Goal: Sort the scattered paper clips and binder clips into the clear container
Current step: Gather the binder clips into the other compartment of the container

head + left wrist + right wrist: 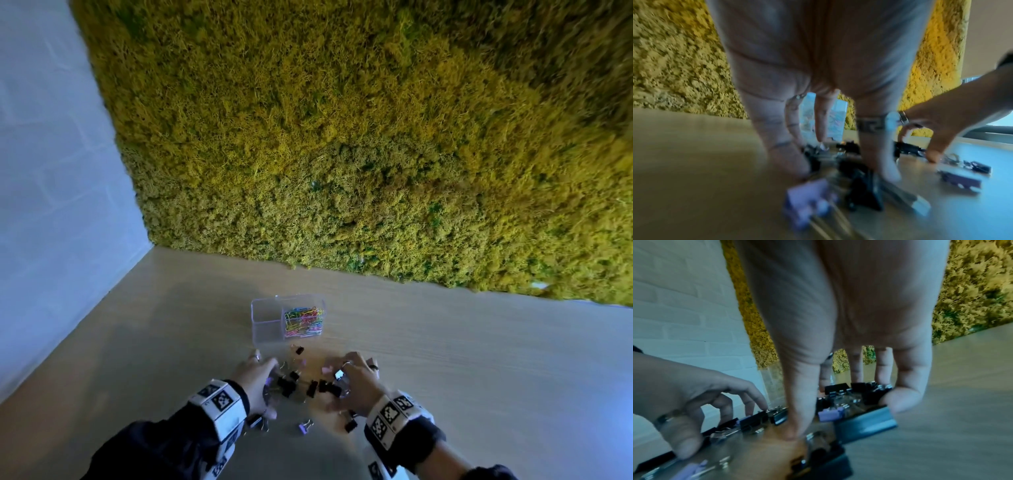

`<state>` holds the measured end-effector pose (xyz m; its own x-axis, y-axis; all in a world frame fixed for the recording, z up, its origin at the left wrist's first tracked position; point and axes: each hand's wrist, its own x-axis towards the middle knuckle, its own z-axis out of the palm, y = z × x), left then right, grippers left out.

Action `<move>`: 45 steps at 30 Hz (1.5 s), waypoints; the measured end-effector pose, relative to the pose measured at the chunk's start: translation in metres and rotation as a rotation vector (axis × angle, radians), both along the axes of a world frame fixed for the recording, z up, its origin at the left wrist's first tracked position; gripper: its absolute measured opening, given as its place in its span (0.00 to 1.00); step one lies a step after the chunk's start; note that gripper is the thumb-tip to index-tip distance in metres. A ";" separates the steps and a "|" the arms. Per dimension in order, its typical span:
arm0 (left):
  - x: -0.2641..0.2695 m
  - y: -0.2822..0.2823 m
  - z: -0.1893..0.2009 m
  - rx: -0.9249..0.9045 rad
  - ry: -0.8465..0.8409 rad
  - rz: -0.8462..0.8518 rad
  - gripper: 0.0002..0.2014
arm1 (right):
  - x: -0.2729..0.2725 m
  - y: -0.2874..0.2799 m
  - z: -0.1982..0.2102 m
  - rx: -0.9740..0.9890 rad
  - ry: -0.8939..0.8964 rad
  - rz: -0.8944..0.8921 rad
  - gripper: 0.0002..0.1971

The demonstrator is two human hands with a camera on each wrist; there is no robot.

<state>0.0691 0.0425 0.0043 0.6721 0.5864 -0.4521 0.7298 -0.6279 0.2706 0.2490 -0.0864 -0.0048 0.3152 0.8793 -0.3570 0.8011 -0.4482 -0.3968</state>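
The paper clips (303,319) already lie in the right-hand compartment of the clear container (266,320), which stands on the tabletop (479,359) just beyond the hands, its left compartment looking bare; so the step in hand is, by my reading, the gathering of the binder clips (310,387), black and lilac, which lie scattered between and under both hands; the left hand (258,383) and the right hand (356,380) are lowered over the heap from either side, fingers spread and bent down so the tips meet the tabletop among the clips, raking rather than pinching, though whether any clip is actually gripped I cannot tell; the next move seems to call for drawing the clips into one pile, closing on a handful and carrying it forward to the bare compartment; the head view alone shows the container's two compartments and some stray clips (306,428) nearer the person; the right wrist view shows a large dark clip (865,421) by the little finger, while the left wrist view, much blurred, shows a lilac clip (807,204) close to the lens.
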 end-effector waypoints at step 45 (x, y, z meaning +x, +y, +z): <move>0.011 0.026 0.040 -1.954 -1.040 0.945 0.11 | 0.008 0.044 0.038 0.534 2.126 -0.872 0.19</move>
